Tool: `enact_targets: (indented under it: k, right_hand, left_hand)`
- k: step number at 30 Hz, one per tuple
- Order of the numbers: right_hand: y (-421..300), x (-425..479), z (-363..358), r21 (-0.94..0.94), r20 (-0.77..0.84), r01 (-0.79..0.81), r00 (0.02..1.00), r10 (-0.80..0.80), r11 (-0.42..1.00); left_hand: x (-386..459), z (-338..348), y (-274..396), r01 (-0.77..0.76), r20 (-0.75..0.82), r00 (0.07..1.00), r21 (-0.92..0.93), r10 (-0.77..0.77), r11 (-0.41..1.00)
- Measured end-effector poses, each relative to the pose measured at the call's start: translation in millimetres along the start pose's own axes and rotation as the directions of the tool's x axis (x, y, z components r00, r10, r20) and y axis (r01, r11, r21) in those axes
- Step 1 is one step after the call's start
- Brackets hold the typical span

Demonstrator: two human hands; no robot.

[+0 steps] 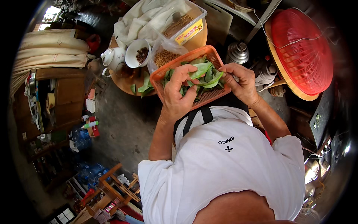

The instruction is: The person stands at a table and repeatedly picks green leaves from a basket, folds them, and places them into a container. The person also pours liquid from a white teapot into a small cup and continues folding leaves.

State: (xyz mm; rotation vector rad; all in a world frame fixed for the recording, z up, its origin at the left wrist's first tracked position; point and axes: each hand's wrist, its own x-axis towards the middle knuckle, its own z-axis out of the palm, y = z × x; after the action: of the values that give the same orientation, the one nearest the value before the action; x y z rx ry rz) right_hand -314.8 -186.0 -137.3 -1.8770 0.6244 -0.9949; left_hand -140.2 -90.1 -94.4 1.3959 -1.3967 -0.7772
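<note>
An orange plastic basket (159, 72) of loose green leaves (209, 75) sits before me, its near side close to my lap. Above its left half, my left hand (180, 89) has its fingers curled around a broad pale-green leaf (202, 70). The thumb and index finger of my right hand (241, 80) pinch the tip of a curled green leaf (212, 83), which spans the gap between both hands. Fingers hide part of the leaves underneath.
A round wooden table (123, 82) bears a white teapot (113, 57), a white bowl (138, 53) with dark dried pieces, a bag of beans (165, 58), a plastic tub (190, 25) and loose leaves (146, 84). At right stand a metal flask (237, 53) and a red mesh cover (302, 53).
</note>
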Motion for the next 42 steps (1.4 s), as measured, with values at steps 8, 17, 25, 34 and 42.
enact_targets:
  k: [8, 17, 25, 34, 42]
  right_hand:
    - [1, 0, 7, 0.154, -0.010, -0.094, 0.995, 0.097, 0.984]
    - [-9, 12, 11, -0.036, 0.152, 0.015, 0.988, -0.009, 0.999]
    - [-21, 35, 3, 0.329, 0.485, -0.614, 0.762, 0.430, 0.717]
    - [-20, 38, 4, 0.332, 0.526, -0.626, 0.744, 0.413, 0.705]
    - [-2, 35, 7, 0.293, 0.532, -0.550, 0.773, 0.345, 0.782]
  left_hand:
    - [-3, -2, 2, 0.052, 0.032, 0.998, -0.084, -0.050, 0.995]
    - [9, 11, 0, -0.027, -0.043, 0.998, 0.189, 0.036, 0.982]
    - [9, 1, -17, 0.393, 0.097, 0.901, -0.595, -0.423, 0.701]
    - [9, 4, -22, 0.427, 0.143, 0.858, -0.732, -0.493, 0.530]
    - [12, 12, -8, 0.282, -0.052, 0.955, -0.138, -0.291, 0.949]
